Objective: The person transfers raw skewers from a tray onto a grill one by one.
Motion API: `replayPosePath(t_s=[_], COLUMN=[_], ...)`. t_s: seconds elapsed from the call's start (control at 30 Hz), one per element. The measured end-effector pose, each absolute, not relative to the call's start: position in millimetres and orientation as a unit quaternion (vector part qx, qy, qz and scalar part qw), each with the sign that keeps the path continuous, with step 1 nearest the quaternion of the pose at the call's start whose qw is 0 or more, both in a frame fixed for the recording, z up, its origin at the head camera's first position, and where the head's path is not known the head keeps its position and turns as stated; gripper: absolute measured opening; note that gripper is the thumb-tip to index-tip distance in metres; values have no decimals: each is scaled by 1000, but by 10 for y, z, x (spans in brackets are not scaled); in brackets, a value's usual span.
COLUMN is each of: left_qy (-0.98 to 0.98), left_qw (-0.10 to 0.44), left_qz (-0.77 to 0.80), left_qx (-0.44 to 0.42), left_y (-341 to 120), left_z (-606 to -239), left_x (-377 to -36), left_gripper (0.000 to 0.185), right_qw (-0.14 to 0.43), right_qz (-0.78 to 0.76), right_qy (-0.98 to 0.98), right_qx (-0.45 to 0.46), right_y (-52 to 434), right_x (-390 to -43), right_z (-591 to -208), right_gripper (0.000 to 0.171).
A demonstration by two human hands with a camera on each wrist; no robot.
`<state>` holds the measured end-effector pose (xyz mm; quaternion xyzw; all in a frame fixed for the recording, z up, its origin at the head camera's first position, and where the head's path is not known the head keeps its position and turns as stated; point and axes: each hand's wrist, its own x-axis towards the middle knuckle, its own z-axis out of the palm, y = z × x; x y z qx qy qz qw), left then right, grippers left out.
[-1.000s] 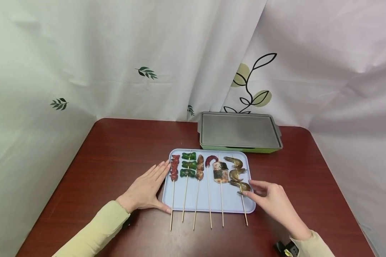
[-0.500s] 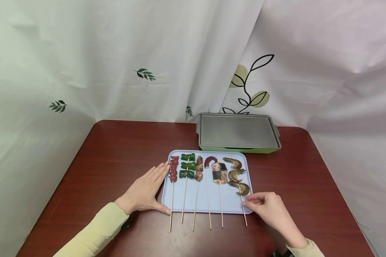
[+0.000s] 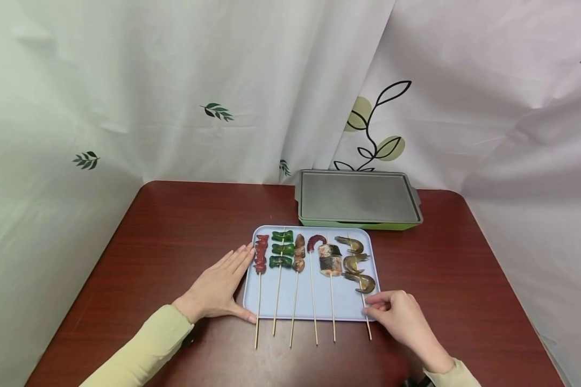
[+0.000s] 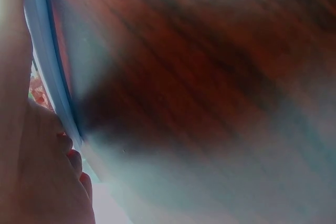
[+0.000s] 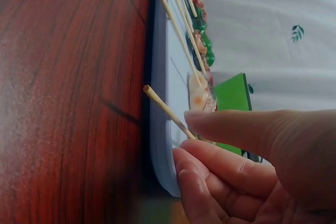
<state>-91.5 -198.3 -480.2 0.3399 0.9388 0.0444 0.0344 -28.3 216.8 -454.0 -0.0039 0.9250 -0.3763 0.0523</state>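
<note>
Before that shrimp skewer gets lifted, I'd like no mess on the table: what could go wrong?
The right hand pinches the shrimp skewer low on its bare stick, so the shrimp end may droop or swing. The fish skewer lies close beside it and could get knocked. The left hand only rests flat against the blue tray, which might slide.

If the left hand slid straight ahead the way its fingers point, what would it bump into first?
Probably the red meat skewer: the left hand lies flat at the blue tray edge, fingertips nearly beside it.
</note>
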Motion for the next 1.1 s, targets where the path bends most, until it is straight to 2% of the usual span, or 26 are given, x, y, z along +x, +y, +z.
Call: replayPosePath(t_s=[0.3, 0.6, 1.1], left_qy=[940, 941, 941], left_qw=[41, 47, 48], left_qz=[45, 44, 46], left_qx=[337, 331, 331], left_y=[-1982, -1972, -1964], left_z=[-4802, -4788, -4775], left_x=[-915, -910, -921], left_gripper=[146, 146, 146], right_qw=[52, 106, 128], right_qz=[-387, -491, -573], right_qy=[920, 864, 809], right_qx=[9, 26, 18], right_y=[2176, 2236, 2324], right_x=[-287, -295, -309], right_z=[-4525, -4571, -4584], right_gripper=[12, 19, 27])
